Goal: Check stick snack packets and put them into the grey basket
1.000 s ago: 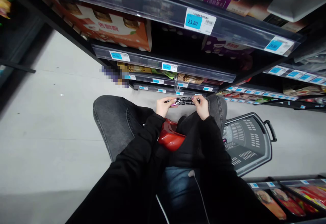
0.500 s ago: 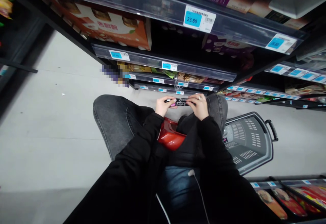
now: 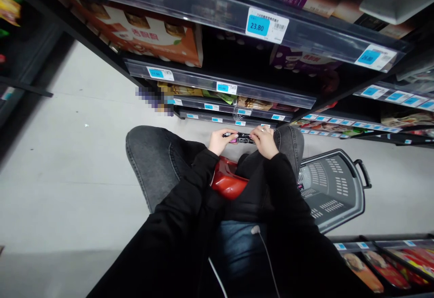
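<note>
Between my hands, just above my knees, is a narrow black strip (image 3: 244, 138) with pale printing and a pink patch near its left end. I cannot make out what kind of thing it is. My left hand (image 3: 219, 142) pinches its left end, thumb on top. At the opposite end, the fingers of my right hand (image 3: 265, 141) are closed on it, and a ring shows on one finger. The strip lies level, stretched from one hand to the other. A glossy red seat or box (image 3: 230, 184) shows between my legs, below the hands.
Store shelves (image 3: 217, 83) with price tags and packaged goods rise in front of me. A grey shopping basket (image 3: 342, 189) with a black handle stands on the floor at my right. Behind it, packages (image 3: 386, 268) fill a low display. A white cable (image 3: 267, 262) hangs over my lap.
My right fingers have shifted slightly on the strip's right end, curling in more. The strip sits a touch lower and further right; the view has moved slightly.
</note>
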Motion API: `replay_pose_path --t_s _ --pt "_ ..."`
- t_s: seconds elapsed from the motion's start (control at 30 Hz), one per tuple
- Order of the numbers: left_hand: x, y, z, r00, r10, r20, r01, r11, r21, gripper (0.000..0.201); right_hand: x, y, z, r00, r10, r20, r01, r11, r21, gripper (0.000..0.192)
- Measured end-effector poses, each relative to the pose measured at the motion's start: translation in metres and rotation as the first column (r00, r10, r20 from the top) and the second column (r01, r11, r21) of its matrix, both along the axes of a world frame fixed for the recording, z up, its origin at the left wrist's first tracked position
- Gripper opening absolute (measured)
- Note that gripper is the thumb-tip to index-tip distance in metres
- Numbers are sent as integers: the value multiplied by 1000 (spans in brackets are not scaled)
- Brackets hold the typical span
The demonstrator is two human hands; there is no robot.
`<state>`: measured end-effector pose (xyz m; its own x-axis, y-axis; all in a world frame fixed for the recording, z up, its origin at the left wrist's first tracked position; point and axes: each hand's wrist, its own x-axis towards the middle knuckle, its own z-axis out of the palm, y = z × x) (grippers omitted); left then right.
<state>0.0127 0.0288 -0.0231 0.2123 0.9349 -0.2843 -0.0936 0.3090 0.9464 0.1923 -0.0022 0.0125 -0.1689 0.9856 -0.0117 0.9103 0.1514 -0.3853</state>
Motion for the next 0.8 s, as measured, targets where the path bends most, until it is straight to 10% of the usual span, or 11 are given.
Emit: replay_pose_path --t_s 0.37,0.8 --pt "-1 -3 3 996 -32 -87 38 997 71 35 -15 -6 3 997 35 64 -38 999 37 20" --pt "-3 -1 4 988 -111 -104 120 989 91 57 6 6 -19 921 -71 -383 14 989 -150 12"
